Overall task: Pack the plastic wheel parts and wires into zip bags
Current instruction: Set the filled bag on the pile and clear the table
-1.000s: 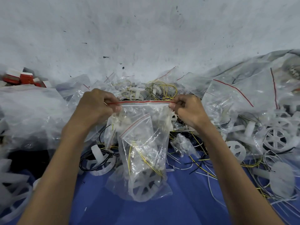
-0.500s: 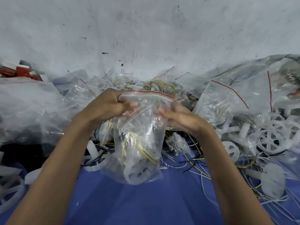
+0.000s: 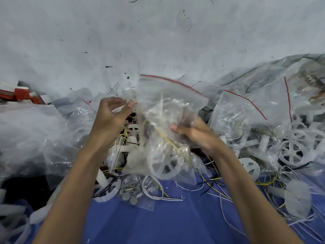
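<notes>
A filled clear zip bag with a red seal strip is up in the air at centre, tilted and blurred. Inside it show a white plastic wheel and yellow wire. My right hand grips the bag's right side, thumb on the front and fingers behind the plastic. My left hand is at the bag's left edge with its fingers loosely spread; only the thumb tip is at the plastic.
Loose white wheels and wires lie on the blue cloth to the right. A small bag of metal parts lies below the held bag. Clear bags pile up left, more zip bags right, red-white boxes far left.
The bag rose and tipped, its seal strip now slanting up and away. My left hand came off the bag's top and opened; my right hand moved down onto the bag's side.
</notes>
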`<state>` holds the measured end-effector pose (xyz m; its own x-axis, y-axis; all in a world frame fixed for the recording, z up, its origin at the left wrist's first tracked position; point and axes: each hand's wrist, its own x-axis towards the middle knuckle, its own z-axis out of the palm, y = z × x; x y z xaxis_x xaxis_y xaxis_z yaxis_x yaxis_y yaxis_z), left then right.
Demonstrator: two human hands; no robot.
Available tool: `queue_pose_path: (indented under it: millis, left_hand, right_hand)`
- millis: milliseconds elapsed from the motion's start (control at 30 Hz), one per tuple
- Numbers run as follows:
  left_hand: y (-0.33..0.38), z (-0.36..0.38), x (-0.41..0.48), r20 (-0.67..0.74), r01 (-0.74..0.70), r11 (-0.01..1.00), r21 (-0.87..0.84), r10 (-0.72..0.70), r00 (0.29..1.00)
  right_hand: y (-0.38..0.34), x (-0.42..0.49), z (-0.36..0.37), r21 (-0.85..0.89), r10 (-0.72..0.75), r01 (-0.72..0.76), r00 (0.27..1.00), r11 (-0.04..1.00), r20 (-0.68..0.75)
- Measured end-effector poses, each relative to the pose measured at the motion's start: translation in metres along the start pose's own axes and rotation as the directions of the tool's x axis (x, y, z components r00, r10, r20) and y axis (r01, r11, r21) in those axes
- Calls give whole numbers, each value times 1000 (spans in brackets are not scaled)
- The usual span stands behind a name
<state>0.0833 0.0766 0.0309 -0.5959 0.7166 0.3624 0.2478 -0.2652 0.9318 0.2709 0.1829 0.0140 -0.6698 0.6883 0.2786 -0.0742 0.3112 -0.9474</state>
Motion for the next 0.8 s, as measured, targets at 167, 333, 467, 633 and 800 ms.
queue_pose_path:
  millis: [167,333,467,633,800]
  left_hand:
    - [-4,-15,4,11,57,997,60,-58,998]
    - [-19,-14,5,137,130,981,145,-150,979]
    - [-32,-7,10,179,138,968,211,-177,968]
    - [-37,1,11,261,136,945,297,-218,941]
    - [-41,3,4,381,84,901,426,-263,887]
  right_hand:
    - [-54,17,-99,-63,-179,184,724,981,-667]
    - [-30,49,-196,-161,31,-404,429,900,-903]
    - [4,45,-189,-344,-245,-609,243,714,-939]
    - [39,51,-162,-896,-319,-412,838,163,-443]
    - [60,56,-175,-851,-182,-456,842,261,-507]
